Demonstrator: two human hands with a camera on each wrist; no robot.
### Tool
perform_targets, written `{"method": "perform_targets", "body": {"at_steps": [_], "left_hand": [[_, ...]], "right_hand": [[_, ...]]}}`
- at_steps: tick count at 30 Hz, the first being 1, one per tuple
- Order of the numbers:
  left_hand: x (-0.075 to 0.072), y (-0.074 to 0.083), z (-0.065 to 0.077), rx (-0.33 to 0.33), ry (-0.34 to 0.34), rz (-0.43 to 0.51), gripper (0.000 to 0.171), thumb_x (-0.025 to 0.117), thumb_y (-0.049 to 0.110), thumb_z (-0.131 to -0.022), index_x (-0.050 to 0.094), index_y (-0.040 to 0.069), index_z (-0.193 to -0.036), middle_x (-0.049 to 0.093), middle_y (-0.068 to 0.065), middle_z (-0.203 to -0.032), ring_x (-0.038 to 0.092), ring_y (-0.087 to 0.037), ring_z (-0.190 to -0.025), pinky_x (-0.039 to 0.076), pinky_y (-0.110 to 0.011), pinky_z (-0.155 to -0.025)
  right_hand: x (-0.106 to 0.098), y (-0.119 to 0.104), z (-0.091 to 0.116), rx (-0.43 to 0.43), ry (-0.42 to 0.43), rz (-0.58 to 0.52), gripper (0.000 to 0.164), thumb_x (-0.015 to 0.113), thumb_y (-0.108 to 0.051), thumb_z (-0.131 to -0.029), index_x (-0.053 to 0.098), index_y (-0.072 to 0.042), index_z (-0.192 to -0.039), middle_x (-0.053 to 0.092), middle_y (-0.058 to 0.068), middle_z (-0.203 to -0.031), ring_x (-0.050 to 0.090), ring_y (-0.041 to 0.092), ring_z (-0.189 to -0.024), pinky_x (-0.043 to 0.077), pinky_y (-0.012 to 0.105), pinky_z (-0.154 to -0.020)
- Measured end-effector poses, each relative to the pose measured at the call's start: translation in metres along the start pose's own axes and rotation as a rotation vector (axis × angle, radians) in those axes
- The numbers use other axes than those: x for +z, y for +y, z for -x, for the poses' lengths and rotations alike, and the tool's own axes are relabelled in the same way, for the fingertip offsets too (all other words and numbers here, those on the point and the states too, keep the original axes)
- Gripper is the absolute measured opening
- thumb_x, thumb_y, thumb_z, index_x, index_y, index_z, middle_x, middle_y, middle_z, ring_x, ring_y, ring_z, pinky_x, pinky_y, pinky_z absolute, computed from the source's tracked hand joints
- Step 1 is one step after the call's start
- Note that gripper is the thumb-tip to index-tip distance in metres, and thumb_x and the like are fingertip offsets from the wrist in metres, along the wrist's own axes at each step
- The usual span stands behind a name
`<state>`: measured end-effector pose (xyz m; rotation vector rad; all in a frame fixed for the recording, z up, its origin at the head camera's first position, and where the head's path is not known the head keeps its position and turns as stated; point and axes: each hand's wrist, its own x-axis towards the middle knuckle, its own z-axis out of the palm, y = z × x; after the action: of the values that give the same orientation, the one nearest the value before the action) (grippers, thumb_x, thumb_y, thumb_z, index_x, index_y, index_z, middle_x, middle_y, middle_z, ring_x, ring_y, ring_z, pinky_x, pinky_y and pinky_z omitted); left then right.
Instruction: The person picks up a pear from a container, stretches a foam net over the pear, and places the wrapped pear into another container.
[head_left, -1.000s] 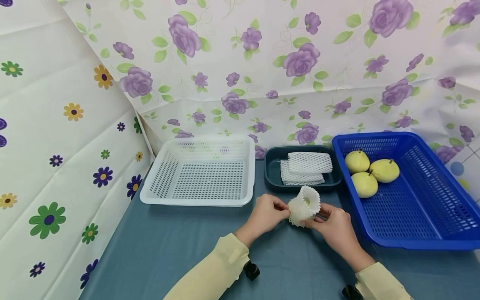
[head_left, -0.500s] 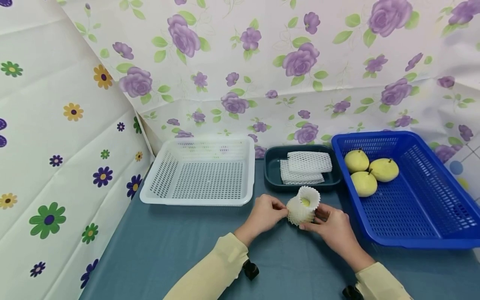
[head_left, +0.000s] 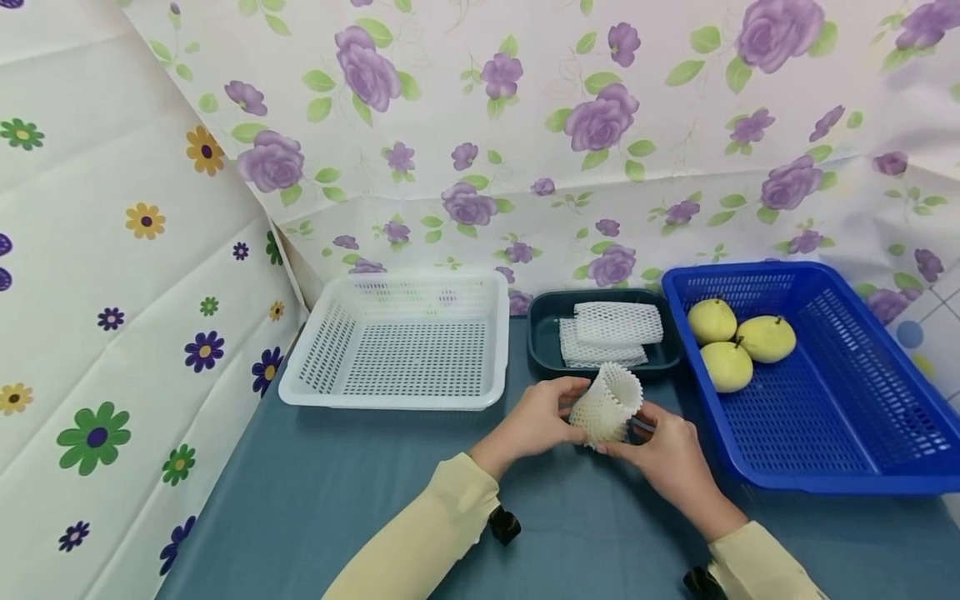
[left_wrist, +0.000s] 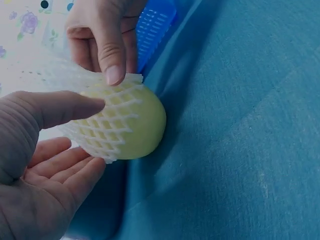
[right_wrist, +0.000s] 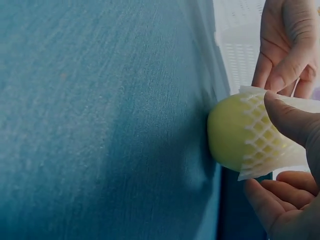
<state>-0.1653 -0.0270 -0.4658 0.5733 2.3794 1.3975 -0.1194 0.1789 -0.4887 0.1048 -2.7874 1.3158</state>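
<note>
A yellow pear [left_wrist: 151, 125] stands on the table, partly covered by a white foam net sleeve [head_left: 604, 406]. Its lower part is bare in both wrist views, while the sleeve's open end points up and back. My left hand [head_left: 536, 419] holds the netted pear from the left, thumb on the near side and fingers on the far side. From the right, my right hand [head_left: 666, 446] grips the sleeve low down, its thumb lying on the mesh near the lower edge [right_wrist: 250, 132].
Behind the hands, a dark green tray [head_left: 546, 364] carries flat foam net sleeves [head_left: 618, 323]. To the right is a blue basket [head_left: 847, 485] with several yellow pears [head_left: 767, 339] at its left end. A white perforated basket [head_left: 393, 400] stands at the left, against the flowered backdrop.
My left hand has gone from pinching the sleeve's left edge to holding round its side. The sleeve's open end stands taller and the pear's top no longer shows. My right hand has hardly moved.
</note>
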Motion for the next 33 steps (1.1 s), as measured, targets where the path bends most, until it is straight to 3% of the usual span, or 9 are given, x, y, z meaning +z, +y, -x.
{"method": "perform_targets", "body": {"at_steps": [6, 12, 21, 29, 33], "left_hand": [[0.004, 0.002, -0.002, -0.013, 0.017, -0.016, 0.069, 0.081, 0.031, -0.072, 0.051, 0.019, -0.133, 0.057, 0.005, -0.130, 0.057, -0.006, -0.114, 0.050, -0.029, -0.092], [0.005, -0.001, -0.004, 0.013, 0.011, -0.037, 0.059, 0.081, 0.027, -0.073, 0.057, 0.022, -0.127, 0.063, 0.007, -0.119, 0.061, -0.003, -0.103, 0.053, -0.027, -0.085], [0.006, -0.007, -0.005, -0.039, 0.003, -0.022, 0.068, 0.083, 0.024, -0.071, 0.054, 0.016, -0.132, 0.060, 0.002, -0.127, 0.060, -0.004, -0.108, 0.053, -0.021, -0.083], [0.007, -0.015, -0.006, -0.044, -0.013, 0.097, 0.068, 0.087, 0.023, -0.063, 0.059, 0.024, -0.125, 0.065, 0.007, -0.117, 0.063, -0.002, -0.100, 0.053, -0.017, -0.074], [0.007, -0.019, -0.007, -0.055, -0.034, 0.152, 0.070, 0.087, 0.022, -0.064, 0.058, 0.021, -0.127, 0.066, 0.006, -0.116, 0.064, -0.004, -0.098, 0.053, -0.019, -0.076]], "right_hand": [[0.002, 0.001, -0.003, -0.030, -0.006, 0.017, 0.065, 0.086, -0.041, -0.061, 0.062, -0.013, -0.114, 0.067, 0.009, -0.111, 0.067, 0.023, -0.099, 0.057, 0.037, -0.074], [0.005, -0.001, -0.006, -0.047, -0.005, 0.071, 0.066, 0.086, -0.043, -0.060, 0.062, -0.012, -0.114, 0.068, 0.008, -0.107, 0.067, 0.020, -0.093, 0.057, 0.036, -0.070], [0.008, -0.004, -0.009, -0.073, -0.011, 0.157, 0.065, 0.085, -0.048, -0.060, 0.061, -0.015, -0.111, 0.070, 0.003, -0.095, 0.064, 0.012, -0.075, 0.049, 0.027, -0.057], [0.010, 0.002, -0.009, -0.024, -0.035, 0.072, 0.073, 0.087, -0.045, -0.057, 0.060, -0.015, -0.118, 0.068, 0.007, -0.110, 0.066, 0.019, -0.098, 0.056, 0.036, -0.074], [0.011, 0.004, -0.008, 0.005, -0.039, 0.042, 0.078, 0.087, -0.047, -0.056, 0.059, -0.015, -0.121, 0.067, 0.009, -0.113, 0.065, 0.020, -0.103, 0.056, 0.037, -0.078]]}}
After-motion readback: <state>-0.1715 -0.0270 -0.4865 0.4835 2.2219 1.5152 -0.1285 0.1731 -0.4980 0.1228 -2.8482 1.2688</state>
